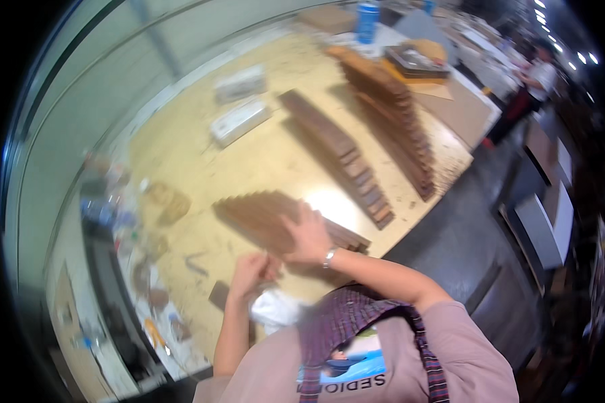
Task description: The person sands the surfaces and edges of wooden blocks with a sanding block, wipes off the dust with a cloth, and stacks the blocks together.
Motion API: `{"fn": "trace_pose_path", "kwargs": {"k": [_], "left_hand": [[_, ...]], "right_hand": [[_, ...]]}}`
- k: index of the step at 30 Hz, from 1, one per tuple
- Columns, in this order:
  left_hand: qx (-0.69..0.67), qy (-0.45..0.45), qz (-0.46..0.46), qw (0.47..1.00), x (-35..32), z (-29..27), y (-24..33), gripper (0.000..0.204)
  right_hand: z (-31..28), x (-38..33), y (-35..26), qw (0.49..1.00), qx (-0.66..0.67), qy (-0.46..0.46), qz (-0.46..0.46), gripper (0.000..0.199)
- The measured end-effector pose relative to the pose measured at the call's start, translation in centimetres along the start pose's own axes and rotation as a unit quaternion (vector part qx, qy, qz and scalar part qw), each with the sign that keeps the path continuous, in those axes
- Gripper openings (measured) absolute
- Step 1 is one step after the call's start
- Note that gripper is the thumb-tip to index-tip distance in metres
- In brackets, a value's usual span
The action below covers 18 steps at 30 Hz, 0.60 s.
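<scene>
Several brown wooden strips (249, 213) lie side by side on the table close in front of me, their far ends stepped. My right hand (308, 236) rests on top of them with its fingers stretched out. Beside their near left edge, my left hand (252, 272) is closed, its fingers bent together. Blur hides what, if anything, is in that hand. A white cloth (275, 310) lies just below it, and a small dark brown block (219, 294) sits to its left.
A long row of wooden pieces (343, 151) and a taller stack (390, 111) stand farther right. Two pale blocks (240, 122) lie at the back left. A blue can (367, 23) and a box (417, 62) are at the far edge. Bottles and clutter line the left; another person (536, 80) stands far right.
</scene>
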State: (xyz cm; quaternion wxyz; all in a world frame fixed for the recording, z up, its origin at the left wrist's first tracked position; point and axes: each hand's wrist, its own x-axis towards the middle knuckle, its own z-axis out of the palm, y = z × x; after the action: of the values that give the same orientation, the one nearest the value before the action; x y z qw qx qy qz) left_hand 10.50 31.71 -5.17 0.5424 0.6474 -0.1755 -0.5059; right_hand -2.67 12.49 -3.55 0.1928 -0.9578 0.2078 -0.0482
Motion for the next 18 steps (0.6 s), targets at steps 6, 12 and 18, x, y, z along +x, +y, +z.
{"fn": "trace_pose_path", "kwargs": {"k": [6, 12, 18], "left_hand": [[0.074, 0.376, 0.269, 0.884, 3.0, -8.0, 4.7, 0.039], [-0.016, 0.358, 0.207, 0.91, 11.2, -12.8, 5.2, 0.051], [-0.052, 0.215, 0.141, 0.965, 14.0, -8.7, 5.5, 0.048]], "right_hand": [[-1.6, -1.1, -1.6, 0.998, -0.024, -0.051, -0.009, 0.105], [-2.2, -0.4, -1.2, 0.998, -0.026, -0.05, -0.016, 0.104], [-1.9, -0.6, -1.5, 0.999, -0.012, -0.033, -0.008, 0.104]]}}
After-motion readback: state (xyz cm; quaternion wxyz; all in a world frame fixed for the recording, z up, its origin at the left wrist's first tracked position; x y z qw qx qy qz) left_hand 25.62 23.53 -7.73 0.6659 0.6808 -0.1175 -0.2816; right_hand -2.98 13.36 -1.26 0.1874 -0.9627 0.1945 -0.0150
